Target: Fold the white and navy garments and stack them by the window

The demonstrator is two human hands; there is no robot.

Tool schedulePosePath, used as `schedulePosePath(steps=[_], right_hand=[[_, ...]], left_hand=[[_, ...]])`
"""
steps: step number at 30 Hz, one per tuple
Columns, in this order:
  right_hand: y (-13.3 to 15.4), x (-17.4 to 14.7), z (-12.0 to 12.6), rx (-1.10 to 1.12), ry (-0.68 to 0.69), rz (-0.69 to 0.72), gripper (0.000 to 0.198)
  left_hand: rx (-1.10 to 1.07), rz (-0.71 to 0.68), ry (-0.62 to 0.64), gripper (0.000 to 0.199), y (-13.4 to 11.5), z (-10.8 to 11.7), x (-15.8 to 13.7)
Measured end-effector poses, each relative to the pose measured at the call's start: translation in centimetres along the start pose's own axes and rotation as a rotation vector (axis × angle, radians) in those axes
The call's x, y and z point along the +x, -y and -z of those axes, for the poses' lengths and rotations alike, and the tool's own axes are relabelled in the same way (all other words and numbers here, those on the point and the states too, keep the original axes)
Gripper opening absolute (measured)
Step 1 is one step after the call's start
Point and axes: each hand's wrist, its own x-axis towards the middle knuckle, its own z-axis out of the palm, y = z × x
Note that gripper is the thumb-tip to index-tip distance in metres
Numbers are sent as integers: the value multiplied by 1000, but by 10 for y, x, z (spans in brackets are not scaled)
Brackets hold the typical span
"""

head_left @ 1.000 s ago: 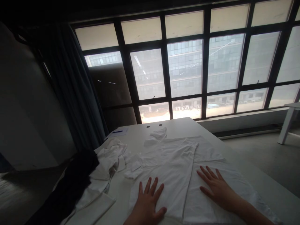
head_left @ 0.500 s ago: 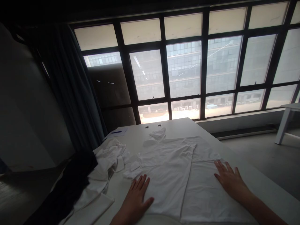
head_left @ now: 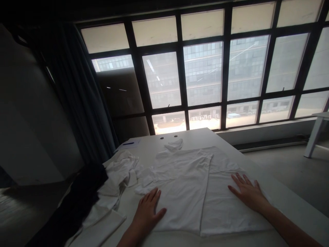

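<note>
A white garment, which looks like a shirt (head_left: 185,195), lies spread on the white table (head_left: 197,135), with one side folded over so that an edge runs down its middle. My left hand (head_left: 149,209) rests on its left edge, thumb held apart from the fingers. On the right part of the cloth lies my right hand (head_left: 248,192), flat with fingers spread. Neither hand grips anything. Wrinkles run across the upper left of the shirt, and a small crumpled white piece (head_left: 174,145) sticks out beyond its far edge.
Left of the shirt is a heap of crumpled white cloth (head_left: 120,171), beside a black cloth (head_left: 79,195) at the table's left edge. A pen (head_left: 128,143) lies on paper (head_left: 135,145) at the far left corner. Windows and a dark curtain (head_left: 77,96) stand behind.
The shirt's near edge has shifted slightly away from me. My right hand has slid a little to the left over the cloth, while my left hand has moved slightly forward and left.
</note>
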Motion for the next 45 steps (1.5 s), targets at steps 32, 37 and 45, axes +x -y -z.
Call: schedulePosePath(steps=[32,37,45], right_hand=[[-48,3,4,0,-74,-46,73],[-14,-6,5,5,-241,159,56],[43,-33,25,181,95,401,67]], left_hand=[[30,-18,-61,70,1,-12,0],[25,-81,-164,54,3,-12,-3],[29,-215,-27,57,3,-10,1]])
